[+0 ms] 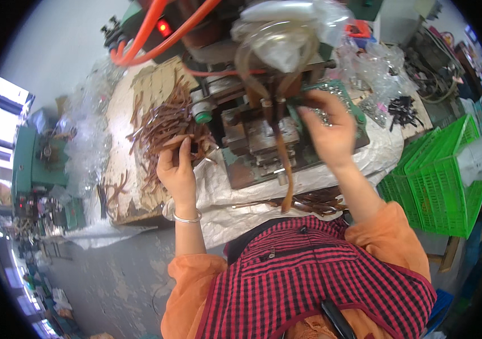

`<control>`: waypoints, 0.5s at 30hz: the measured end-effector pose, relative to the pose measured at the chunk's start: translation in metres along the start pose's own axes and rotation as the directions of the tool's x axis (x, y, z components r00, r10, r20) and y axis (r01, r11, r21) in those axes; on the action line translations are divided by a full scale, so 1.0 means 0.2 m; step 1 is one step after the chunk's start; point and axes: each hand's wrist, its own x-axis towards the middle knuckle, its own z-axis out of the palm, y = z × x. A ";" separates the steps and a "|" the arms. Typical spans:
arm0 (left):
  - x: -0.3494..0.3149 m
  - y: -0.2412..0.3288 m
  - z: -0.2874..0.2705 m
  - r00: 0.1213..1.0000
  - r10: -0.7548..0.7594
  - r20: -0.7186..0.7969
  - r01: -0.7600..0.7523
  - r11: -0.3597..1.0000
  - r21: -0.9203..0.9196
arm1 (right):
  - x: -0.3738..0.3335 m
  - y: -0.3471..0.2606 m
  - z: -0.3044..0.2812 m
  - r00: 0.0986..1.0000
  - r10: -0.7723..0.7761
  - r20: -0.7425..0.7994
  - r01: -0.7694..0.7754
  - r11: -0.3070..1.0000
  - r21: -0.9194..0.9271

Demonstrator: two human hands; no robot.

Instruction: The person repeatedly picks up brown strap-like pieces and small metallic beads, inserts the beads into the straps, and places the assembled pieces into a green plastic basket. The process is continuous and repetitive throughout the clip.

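Note:
My left hand [177,166] is at the near right side of a heap of brown strips [156,127]. Its thumb and fingers are closed on a brown strip [176,144]. At the press machine [263,138], a longer brown strap [284,164] hangs down from the middle toward me. My right hand [331,127] is on the machine's right side, beside a green tray of small metal parts [323,116]. Motion smears its bent fingers, so whether they hold anything is unclear.
More brown strips [320,202] lie along the near edge on white sheeting [373,161]. A green crate [441,175] stands at right. Black strips [404,111] and clear plastic bags [379,68] are at far right. Orange hoses [153,34] arch over the far left.

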 end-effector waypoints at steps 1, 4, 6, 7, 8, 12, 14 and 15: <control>-0.01 -0.03 0.02 1.000 -0.026 -0.008 0.026 0.999 -0.025 | 0.00 0.02 0.05 1.000 0.022 0.012 -0.023 1.000 0.019; -0.11 -0.09 0.04 0.993 -0.075 -0.087 0.074 0.997 -0.012 | -0.07 -0.04 0.12 0.996 0.089 0.000 -0.088 0.984 0.154; -0.12 -0.10 0.07 0.996 -0.031 -0.080 0.038 0.995 0.092 | -0.09 -0.02 0.13 0.989 0.147 -0.012 -0.141 0.967 0.213; -0.11 -0.09 0.08 0.996 -0.003 -0.093 0.009 0.998 0.061 | -0.08 -0.02 0.13 0.987 0.163 -0.010 -0.156 0.956 0.250; -0.09 -0.04 0.10 0.993 0.054 -0.107 -0.049 0.998 0.045 | -0.07 -0.03 0.14 0.983 0.182 -0.008 -0.173 0.944 0.280; -0.08 0.27 0.17 0.896 0.431 -0.107 -0.430 0.902 0.029 | -0.06 -0.11 0.17 0.947 0.309 0.084 -0.314 0.848 0.428; -0.07 0.38 0.20 0.725 0.688 -0.036 -0.689 0.725 -0.007 | -0.05 -0.17 0.17 0.923 0.369 0.112 -0.377 0.799 0.468; -0.08 0.42 0.18 0.666 0.739 0.099 -0.746 0.661 0.085 | -0.05 -0.19 0.17 0.916 0.390 0.095 -0.387 0.793 0.470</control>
